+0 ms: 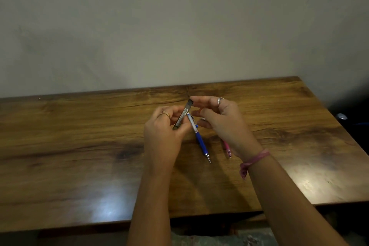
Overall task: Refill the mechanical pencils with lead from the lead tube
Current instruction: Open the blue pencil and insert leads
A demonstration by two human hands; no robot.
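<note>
Left hand (pixel 166 126) grips the lead tube (pixel 182 117) around its lower half, tilted so the dark cap end points up and away, right where the right hand (pixel 217 118) can reach it. That right hand pinches at the cap with thumb and fingertip, likely working it open. The blue pencil (pixel 199 139) lies on the desk (pixel 79 146) just under the hands, tip toward the person, ready for loading. A pink pencil (pixel 227 148) lies beside it, half hidden by the right wrist, waiting its turn.
</note>
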